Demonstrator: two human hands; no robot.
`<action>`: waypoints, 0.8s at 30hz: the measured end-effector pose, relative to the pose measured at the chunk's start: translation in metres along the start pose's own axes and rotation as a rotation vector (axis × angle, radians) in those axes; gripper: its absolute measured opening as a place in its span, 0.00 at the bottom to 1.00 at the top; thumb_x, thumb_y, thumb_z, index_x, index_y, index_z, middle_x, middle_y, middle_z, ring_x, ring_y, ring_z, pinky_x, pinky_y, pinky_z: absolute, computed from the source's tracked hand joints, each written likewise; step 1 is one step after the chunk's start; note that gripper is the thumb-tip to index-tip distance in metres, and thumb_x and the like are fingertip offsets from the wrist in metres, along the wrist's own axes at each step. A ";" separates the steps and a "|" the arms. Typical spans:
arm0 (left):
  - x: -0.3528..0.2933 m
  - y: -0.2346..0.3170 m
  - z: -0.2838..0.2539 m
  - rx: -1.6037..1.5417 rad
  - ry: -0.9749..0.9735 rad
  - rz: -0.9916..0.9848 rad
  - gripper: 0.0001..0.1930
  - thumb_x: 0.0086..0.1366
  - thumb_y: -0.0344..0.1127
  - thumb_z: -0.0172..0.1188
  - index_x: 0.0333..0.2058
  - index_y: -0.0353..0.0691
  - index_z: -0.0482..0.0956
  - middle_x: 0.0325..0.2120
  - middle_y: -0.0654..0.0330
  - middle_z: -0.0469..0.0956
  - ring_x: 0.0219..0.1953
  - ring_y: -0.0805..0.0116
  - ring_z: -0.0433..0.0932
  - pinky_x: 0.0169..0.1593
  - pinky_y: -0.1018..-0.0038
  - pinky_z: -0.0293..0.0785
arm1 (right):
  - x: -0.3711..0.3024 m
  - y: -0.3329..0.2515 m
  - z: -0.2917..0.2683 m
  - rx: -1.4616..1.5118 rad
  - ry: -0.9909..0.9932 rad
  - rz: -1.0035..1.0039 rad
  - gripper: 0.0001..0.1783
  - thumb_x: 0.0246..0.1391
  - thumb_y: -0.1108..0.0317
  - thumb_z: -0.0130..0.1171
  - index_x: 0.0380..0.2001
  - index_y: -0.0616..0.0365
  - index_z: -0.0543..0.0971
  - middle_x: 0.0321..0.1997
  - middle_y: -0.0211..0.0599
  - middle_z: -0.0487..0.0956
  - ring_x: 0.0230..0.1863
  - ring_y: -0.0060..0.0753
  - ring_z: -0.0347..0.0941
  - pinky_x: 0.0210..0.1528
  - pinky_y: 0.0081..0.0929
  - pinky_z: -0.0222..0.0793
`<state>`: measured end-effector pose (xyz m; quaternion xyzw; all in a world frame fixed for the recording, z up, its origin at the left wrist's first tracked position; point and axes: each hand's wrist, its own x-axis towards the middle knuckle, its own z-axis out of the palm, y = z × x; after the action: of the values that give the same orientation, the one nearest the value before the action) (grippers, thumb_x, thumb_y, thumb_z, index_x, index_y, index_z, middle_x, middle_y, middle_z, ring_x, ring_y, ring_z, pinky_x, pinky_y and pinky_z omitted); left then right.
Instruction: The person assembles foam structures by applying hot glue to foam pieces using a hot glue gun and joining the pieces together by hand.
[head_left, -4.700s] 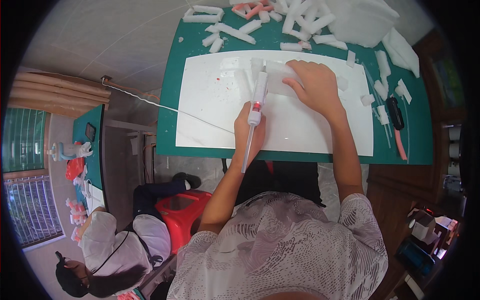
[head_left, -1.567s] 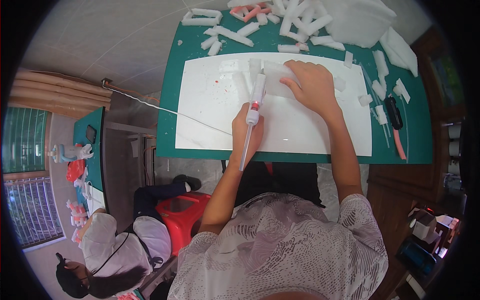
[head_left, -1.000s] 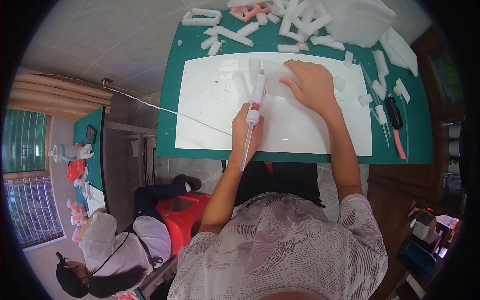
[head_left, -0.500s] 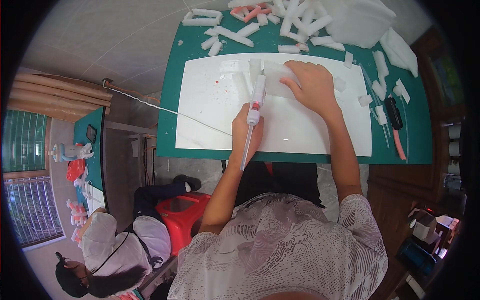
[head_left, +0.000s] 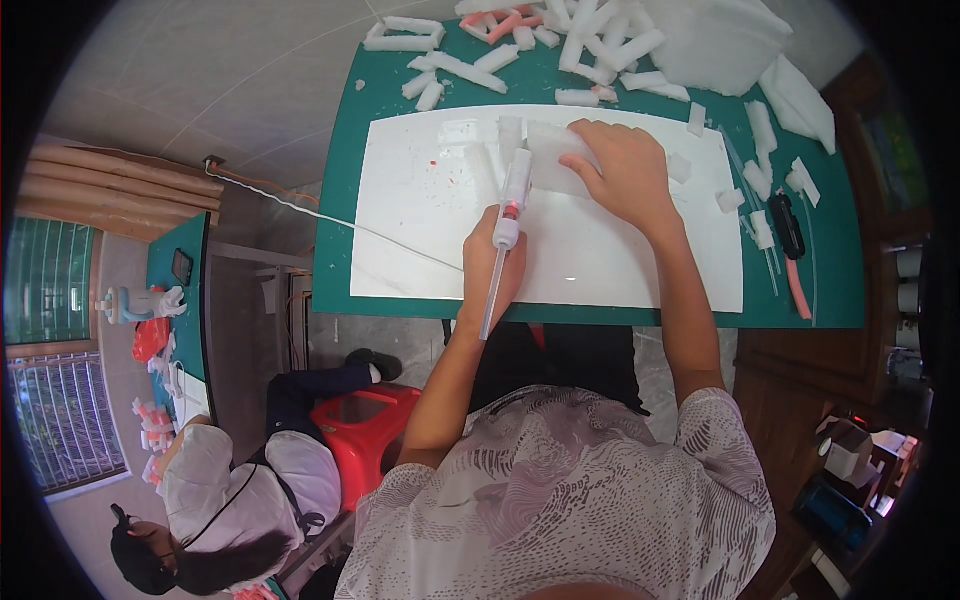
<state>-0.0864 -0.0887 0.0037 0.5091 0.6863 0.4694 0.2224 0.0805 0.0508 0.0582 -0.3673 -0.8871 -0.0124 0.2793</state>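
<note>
My left hand (head_left: 482, 252) is wrapped round the handle of a white glue gun (head_left: 517, 182). A translucent glue stick (head_left: 490, 305) juts out of the gun's rear, toward me. The nozzle end lies close to the left edge of a flat white foam piece (head_left: 552, 157). That piece is in the grip of my right hand (head_left: 632, 172), thumb on top and the other fingers over its far right side. Just left of the gun a white foam strip (head_left: 483, 172) lies on the white board (head_left: 600, 270). Another small foam piece (head_left: 510, 130) sits beyond the nozzle.
White and pink foam strips (head_left: 470, 72) and frames line the far side of the green table (head_left: 335, 240). Right of the board are a black-and-pink tool (head_left: 789, 235) and foam scraps. The gun's white cord (head_left: 400, 245) runs left. A seated person (head_left: 250, 470) is at lower left.
</note>
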 end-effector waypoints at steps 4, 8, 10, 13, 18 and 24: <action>0.000 -0.003 0.000 -0.007 -0.003 -0.001 0.09 0.63 0.25 0.54 0.42 0.30 0.75 0.21 0.49 0.75 0.23 0.67 0.74 0.31 0.69 0.71 | 0.000 -0.001 0.000 0.015 0.003 0.001 0.18 0.60 0.51 0.60 0.43 0.52 0.79 0.34 0.35 0.83 0.37 0.39 0.79 0.41 0.36 0.69; 0.000 -0.002 0.000 -0.003 -0.004 0.005 0.09 0.63 0.25 0.54 0.42 0.30 0.75 0.20 0.50 0.75 0.23 0.68 0.73 0.30 0.69 0.71 | 0.000 0.000 0.001 0.014 0.013 0.002 0.18 0.59 0.51 0.60 0.43 0.52 0.79 0.33 0.35 0.83 0.37 0.39 0.79 0.40 0.36 0.69; 0.000 -0.001 0.000 -0.004 -0.003 0.002 0.09 0.63 0.25 0.54 0.41 0.30 0.75 0.20 0.50 0.74 0.23 0.68 0.73 0.30 0.69 0.70 | 0.001 0.000 0.000 0.014 0.011 0.002 0.18 0.59 0.51 0.61 0.43 0.52 0.79 0.33 0.35 0.83 0.37 0.39 0.79 0.40 0.36 0.69; 0.001 -0.002 0.000 -0.007 -0.007 0.000 0.09 0.63 0.25 0.54 0.41 0.30 0.75 0.20 0.50 0.74 0.23 0.68 0.73 0.30 0.69 0.70 | 0.000 0.000 -0.001 0.013 0.005 0.001 0.18 0.59 0.51 0.61 0.43 0.52 0.79 0.33 0.35 0.83 0.36 0.39 0.79 0.40 0.36 0.69; 0.000 -0.003 0.001 -0.017 -0.001 0.004 0.10 0.63 0.25 0.54 0.42 0.30 0.76 0.20 0.50 0.75 0.23 0.68 0.73 0.30 0.69 0.71 | 0.000 0.001 0.002 0.021 0.031 -0.009 0.17 0.59 0.51 0.61 0.43 0.52 0.79 0.33 0.35 0.83 0.35 0.39 0.78 0.39 0.36 0.69; 0.000 0.010 -0.003 -0.033 -0.028 -0.085 0.09 0.59 0.23 0.54 0.40 0.29 0.75 0.28 0.38 0.78 0.34 0.35 0.79 0.37 0.57 0.75 | 0.000 0.000 0.000 0.009 0.016 -0.005 0.18 0.59 0.51 0.60 0.43 0.52 0.79 0.33 0.35 0.83 0.35 0.39 0.79 0.39 0.36 0.69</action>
<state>-0.0839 -0.0892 0.0143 0.4825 0.6962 0.4635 0.2600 0.0803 0.0508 0.0586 -0.3639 -0.8858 -0.0120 0.2877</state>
